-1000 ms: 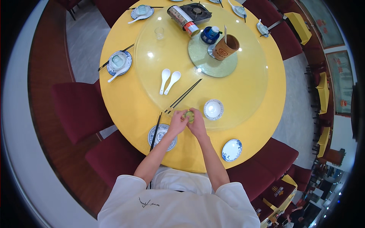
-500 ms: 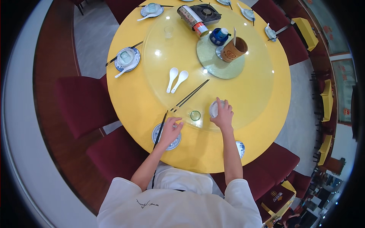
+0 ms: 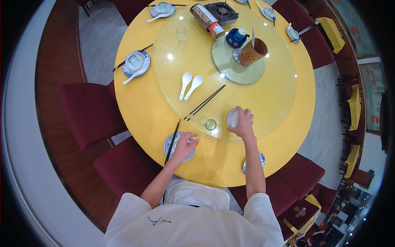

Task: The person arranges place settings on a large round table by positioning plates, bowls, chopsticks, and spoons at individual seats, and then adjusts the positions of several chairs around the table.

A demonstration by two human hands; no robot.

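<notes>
My right hand [image 3: 244, 123] grips a small white bowl [image 3: 232, 118] by its rim, over the near part of the glass turntable. My left hand [image 3: 185, 145] is above a blue-and-white plate [image 3: 168, 145], thumb and forefinger apart. Something white, perhaps a bowl, shows partly under that hand. Black chopsticks [image 3: 173, 140] lie across the plate's left side. Between my hands stands a small greenish glass [image 3: 210, 124]. Another pair of chopsticks [image 3: 205, 103] and two white spoons [image 3: 189, 87] rest on the turntable. My right forearm partly covers another blue-and-white plate [image 3: 262, 159].
On the round yellow table [image 3: 288, 144] stand a bamboo-like holder [image 3: 253, 52], a blue container [image 3: 236, 38], a portable stove [image 3: 222, 13], a gas canister [image 3: 214, 29] and a clear glass [image 3: 181, 33]. Place settings [image 3: 137, 64] line the rim. Dark red chairs [image 3: 92, 113] surround the table.
My right hand and the bowl stay almost in place. My left hand has shifted slightly, its fingers reaching a little further. More of the plate by my right forearm shows.
</notes>
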